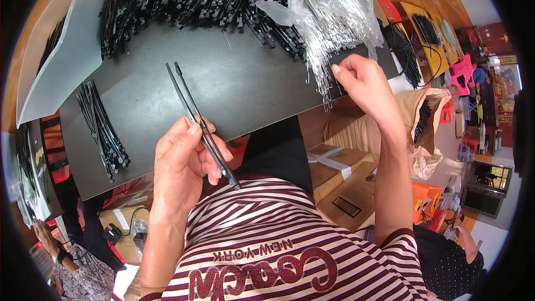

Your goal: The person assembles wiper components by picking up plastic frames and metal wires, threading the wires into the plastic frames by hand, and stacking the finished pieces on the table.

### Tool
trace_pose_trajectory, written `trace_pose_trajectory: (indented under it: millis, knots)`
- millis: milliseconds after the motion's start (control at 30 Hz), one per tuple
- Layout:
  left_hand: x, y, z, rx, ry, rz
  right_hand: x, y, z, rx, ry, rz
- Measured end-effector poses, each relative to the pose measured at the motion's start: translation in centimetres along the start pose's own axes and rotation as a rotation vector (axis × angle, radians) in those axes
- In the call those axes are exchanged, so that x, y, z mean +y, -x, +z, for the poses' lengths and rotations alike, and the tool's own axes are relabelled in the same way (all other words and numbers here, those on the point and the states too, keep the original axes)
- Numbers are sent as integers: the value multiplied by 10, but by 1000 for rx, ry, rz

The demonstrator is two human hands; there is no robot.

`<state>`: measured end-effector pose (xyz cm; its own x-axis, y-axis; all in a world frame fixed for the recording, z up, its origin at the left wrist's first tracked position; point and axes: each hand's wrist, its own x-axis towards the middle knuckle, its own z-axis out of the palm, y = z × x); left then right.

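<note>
Left grip (186, 153) pinches black strips (215, 153); right grip (365, 81), contents unclear, may tangle hooked wires (331, 17) by hasty pulling.

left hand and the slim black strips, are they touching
Touching. The head view shows the left hand gripping the slim black strips, its thumb laid against them with no gap.

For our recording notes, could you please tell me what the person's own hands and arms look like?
The left hand and the right hand are bare, with no glove, watch or bracelet showing. The left forearm and right forearm are uncovered. The right sleeve is striped maroon and cream; the left sleeve barely shows.
</note>
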<state>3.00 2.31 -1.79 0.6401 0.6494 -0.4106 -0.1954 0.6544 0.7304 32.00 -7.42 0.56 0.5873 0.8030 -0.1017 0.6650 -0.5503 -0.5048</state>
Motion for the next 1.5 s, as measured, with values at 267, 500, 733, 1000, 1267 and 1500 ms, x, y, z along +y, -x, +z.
trace_pose_trajectory:
  millis: [267, 500, 733, 1000, 1267, 1500]
  knots:
    - [1, 5, 1, 16, -72, 37, -3, -9, 2, -22, 181, -83]
    - [5, 8, -2, 62, -256, 108, -2, 22, -26, -24, 207, -156]
    - [10, 9, 2, 85, -271, 126, -65, 63, 4, -153, -850, -162]
    - [22, 23, -4, 68, -260, 136, -102, 55, 90, -558, -1352, -152]
    - [25, 31, -14, 79, -239, 165, -111, 55, 111, -834, -1629, -148]
    - [26, 35, -18, 77, -169, 179, -110, 55, 113, -910, -1668, -113]
